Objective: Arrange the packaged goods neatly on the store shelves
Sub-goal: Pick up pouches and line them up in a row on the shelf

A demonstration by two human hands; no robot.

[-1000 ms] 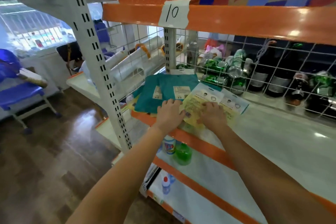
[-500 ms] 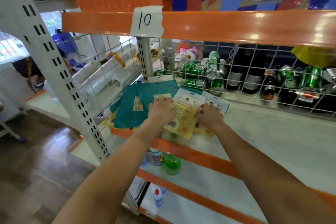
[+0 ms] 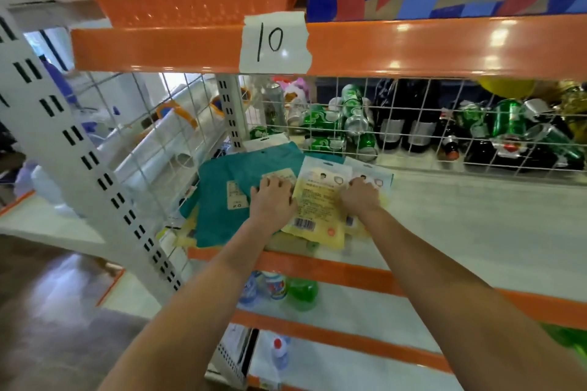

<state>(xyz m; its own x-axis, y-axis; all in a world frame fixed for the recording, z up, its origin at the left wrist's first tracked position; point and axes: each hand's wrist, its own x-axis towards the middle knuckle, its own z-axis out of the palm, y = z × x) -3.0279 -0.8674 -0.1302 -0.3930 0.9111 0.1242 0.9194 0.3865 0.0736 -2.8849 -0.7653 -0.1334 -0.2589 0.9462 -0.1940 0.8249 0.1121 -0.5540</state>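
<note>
On the white shelf board (image 3: pixel 460 232), the left hand (image 3: pixel 273 200) presses flat on teal flat packets (image 3: pixel 222 194), the right hand (image 3: pixel 360 197) covers a partly hidden pale packet (image 3: pixel 382 175), and the yellow barcoded packet (image 3: pixel 320 206) lies between them.

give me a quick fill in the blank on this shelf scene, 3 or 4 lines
1. The paper label taped to the orange shelf edge reads ____.
2. The left hand rests on the ____ coloured packets.
3. The yellow packet lies ____ the two hands, with the right hand on its other side.
4. Behind the white wire grid stand green ____ and dark bottles.

Missing words: 10; teal; between; cans
</note>
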